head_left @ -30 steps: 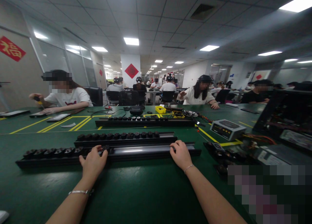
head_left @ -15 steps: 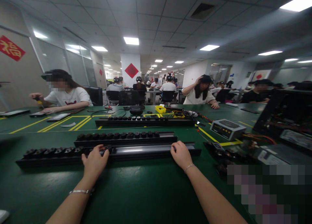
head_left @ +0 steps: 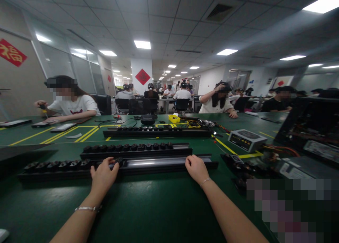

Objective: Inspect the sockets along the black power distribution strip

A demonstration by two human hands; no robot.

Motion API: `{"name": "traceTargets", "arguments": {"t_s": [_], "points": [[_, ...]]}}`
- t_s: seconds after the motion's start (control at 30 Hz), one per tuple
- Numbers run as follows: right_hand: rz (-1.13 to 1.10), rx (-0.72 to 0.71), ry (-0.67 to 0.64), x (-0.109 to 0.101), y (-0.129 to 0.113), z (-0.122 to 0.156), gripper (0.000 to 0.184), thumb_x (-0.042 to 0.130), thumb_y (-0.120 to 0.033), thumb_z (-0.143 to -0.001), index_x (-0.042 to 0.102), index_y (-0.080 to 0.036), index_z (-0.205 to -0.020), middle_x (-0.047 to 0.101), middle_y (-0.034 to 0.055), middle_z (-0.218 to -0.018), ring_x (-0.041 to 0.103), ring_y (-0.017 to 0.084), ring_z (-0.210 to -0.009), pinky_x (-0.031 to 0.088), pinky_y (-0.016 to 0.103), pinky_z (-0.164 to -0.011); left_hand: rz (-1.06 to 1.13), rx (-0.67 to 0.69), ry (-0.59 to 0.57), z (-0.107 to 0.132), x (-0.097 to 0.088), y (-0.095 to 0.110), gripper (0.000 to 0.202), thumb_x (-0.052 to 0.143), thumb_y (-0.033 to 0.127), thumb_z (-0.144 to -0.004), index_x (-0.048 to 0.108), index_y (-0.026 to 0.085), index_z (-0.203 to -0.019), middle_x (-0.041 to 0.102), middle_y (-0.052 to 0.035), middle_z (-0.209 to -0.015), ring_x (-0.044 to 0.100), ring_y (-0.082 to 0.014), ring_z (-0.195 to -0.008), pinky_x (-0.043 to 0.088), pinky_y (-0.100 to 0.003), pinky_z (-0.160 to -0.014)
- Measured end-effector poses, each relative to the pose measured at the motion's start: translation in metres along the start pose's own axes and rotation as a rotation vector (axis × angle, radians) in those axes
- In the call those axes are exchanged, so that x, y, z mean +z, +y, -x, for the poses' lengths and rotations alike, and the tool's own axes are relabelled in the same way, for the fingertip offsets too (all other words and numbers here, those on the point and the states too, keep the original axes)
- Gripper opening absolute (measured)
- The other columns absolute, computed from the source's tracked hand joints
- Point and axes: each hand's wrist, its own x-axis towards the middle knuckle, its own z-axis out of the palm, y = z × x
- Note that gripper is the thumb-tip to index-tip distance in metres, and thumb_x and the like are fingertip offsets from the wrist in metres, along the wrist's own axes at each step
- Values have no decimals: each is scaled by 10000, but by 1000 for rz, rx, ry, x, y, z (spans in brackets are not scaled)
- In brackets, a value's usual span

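**Both hands on the nearest strip**

The strip lies on the table, just before the person. The left hand presses the strip's socket (pinched or not, I cannot tell). The right hand rests flat and unclenched farther along the strip. This looks like seating sockets, and the next move calls for steady bracing.

Green counter with yellow lines; black socket strip with a silver channel, centre frame; yellow bin behind; red diamond sign on a white pillar, upper centre.

A pixelated patch hides the table right of the near socket strip.
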Motion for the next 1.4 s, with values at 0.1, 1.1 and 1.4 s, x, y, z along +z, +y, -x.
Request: {"name": "traceTargets", "arguments": {"t_s": [0.1, 1.1, 1.4], "points": [[2, -4, 4, 2, 1, 0, 246, 372, -213, -836, 594, -181, -736, 577, 22, -744, 515, 126, -715, 328, 237, -697, -3, 18, -10, 0, -1, 0, 450, 344, 415, -772, 458, 158, -1124, 631, -117, -1081, 516, -272, -1104, 99, -534, -1053], [10, -5, 20, 3, 2, 0, 244, 377, -208, -832, 593, -185, -721, 579, 26, -738, 518, 130, -727, 326, 236, -708, 33, 42, -29, 1, 2, 1, 467, 344, 431, -758, 456, 168, -1128, 644, -106, -1078, 551, -254, -1072, 103, -529, -1063], [-22, 1, 9, 2, 1, 1, 237, 379, -202, -830, 586, -184, -716, 580, 20, -743, 517, 122, -715, 330, 232, -700, 43, 52, -37, 3, 1, 2, 450, 336, 428, -766, 451, 177, -1121, 644, -98, -1085, 544, -248, -1085, 99, -518, -1069]]}}
